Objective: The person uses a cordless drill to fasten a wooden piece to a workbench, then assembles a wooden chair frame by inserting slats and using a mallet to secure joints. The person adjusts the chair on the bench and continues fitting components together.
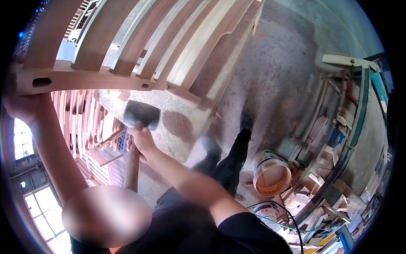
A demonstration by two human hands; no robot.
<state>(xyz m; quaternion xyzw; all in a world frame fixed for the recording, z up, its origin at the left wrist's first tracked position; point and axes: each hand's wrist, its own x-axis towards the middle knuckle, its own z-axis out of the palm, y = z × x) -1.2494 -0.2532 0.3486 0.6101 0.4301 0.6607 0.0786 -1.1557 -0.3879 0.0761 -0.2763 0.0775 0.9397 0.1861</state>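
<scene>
A slatted wooden frame (127,80) stretches across the upper left, its slats meeting a rail with slots cut in its face. At the rail's left end, my left hand (26,106) is closed around the wood; its fingers are partly hidden in shadow. My right hand (143,139) grips a mallet (141,113) high on its wooden handle, just under the black head. That head is below the rail and apart from it. The handle hangs down toward my body.
More slatted wooden pieces (78,122) stand behind my left forearm. To the right of my legs is an open bucket (267,157), with a second bucket (265,210) nearer. Wood offcuts (323,169) are heaped along the right, beside a dark cable (294,220).
</scene>
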